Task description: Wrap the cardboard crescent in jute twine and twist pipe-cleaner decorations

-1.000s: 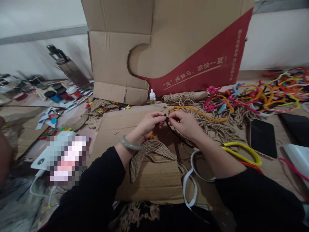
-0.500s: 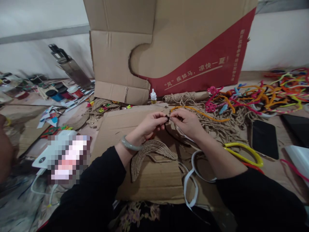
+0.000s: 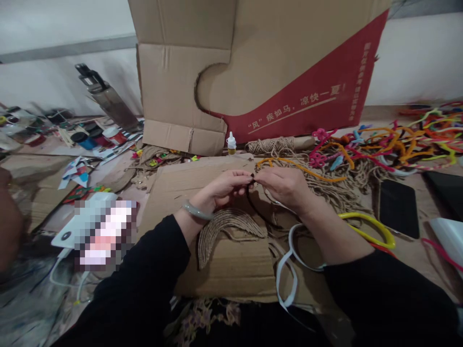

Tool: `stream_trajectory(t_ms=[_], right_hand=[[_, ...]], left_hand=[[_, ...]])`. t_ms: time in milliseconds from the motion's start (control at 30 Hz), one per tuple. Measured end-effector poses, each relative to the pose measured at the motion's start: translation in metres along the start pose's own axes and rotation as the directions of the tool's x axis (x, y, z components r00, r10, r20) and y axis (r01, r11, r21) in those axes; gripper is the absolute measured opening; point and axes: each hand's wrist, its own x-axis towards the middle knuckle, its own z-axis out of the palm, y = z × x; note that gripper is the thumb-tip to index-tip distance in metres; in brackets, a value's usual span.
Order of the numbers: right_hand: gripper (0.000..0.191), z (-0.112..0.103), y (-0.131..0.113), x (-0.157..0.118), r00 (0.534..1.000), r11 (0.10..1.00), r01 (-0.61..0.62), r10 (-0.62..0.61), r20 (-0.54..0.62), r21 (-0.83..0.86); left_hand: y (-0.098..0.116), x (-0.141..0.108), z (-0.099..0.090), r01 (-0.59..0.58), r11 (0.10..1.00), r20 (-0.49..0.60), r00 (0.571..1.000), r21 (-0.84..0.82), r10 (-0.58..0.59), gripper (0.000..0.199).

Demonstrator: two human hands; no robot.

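Note:
My left hand [image 3: 229,187] and my right hand [image 3: 284,187] meet above the cardboard sheet, fingertips pinched. Between them is a dark brown pipe cleaner [image 3: 256,208], its tail curving down to the right; the small end at the fingertips is mostly covered. Below my left hand, a curved piece of jute rope rows [image 3: 220,231] lies on the cardboard [image 3: 231,282]. Behind my right hand runs an orange pipe cleaner [image 3: 307,172]. A white strip [image 3: 287,279] loops beneath my right forearm.
A small glue bottle [image 3: 231,143] stands before an upright cardboard box [image 3: 282,58]. Colourful pipe cleaners [image 3: 405,144] and jute strands [image 3: 340,185] heap at right, near a dark phone [image 3: 399,208]. Paint jars [image 3: 85,140] and a water bottle [image 3: 112,103] stand left. Another person's arm [image 3: 9,217] shows far left.
The fingers of my right hand have folded closer over the dark pipe cleaner's end, and its back has turned more toward me. The whole view has shifted slightly.

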Motion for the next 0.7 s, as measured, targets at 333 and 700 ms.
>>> stream_trajectory(t_ms=[333,700], right_hand=[[0.023,0.002,-0.011,0.006,0.882,0.91,-0.407,0.414,0.227,-0.079],[0.012,0.013,-0.019,0.016,0.471,0.044,-0.788,0.686,0.555,0.614]], left_hand=[[0.0,0.003,0.01,-0.131,0.935,-0.162,0.968,0.33,0.193,0.005],[-0.02,0.009,0.009,-0.399,0.299,0.031,0.643,0.867,0.765,0.014]])
